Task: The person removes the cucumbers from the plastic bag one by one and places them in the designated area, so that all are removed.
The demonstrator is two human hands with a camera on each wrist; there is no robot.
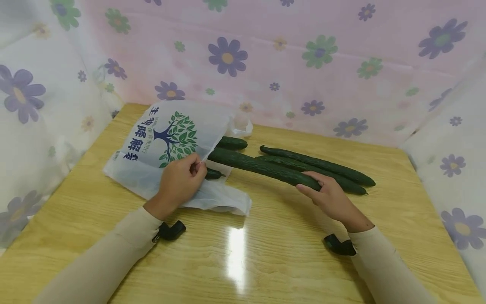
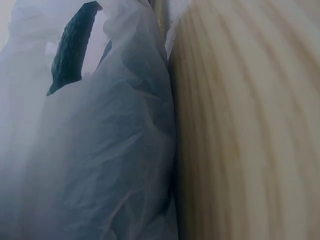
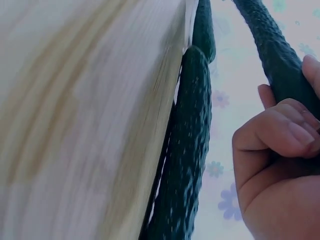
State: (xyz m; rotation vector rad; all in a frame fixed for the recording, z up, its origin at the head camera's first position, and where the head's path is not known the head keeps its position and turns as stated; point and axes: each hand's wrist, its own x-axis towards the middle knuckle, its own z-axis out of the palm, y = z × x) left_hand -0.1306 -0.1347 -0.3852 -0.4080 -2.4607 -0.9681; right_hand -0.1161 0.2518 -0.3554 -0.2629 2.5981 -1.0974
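In the head view my left hand (image 1: 181,179) pinches the edge of a white plastic bag (image 1: 212,198) printed with a green tree. My right hand (image 1: 329,195) grips the near end of a long cucumber (image 1: 262,165), whose other end lies inside the bag's mouth. The right wrist view shows the fingers (image 3: 280,127) curled round this cucumber, raised above the table. Two more cucumbers show at the bag's opening, a thicker end (image 1: 233,143) behind and a thin tip (image 1: 213,173) beside my left hand. Through a gap in the bag, the left wrist view shows a dark green cucumber (image 2: 75,45).
Two cucumbers lie side by side on the wooden table (image 1: 281,253) at the right, the farther one (image 1: 322,164) nearly parallel to the nearer one (image 1: 349,184). Flower-printed cloth (image 1: 265,55) walls the back and both sides. Dark wrist-worn pieces (image 1: 172,230) hang under both sleeves.
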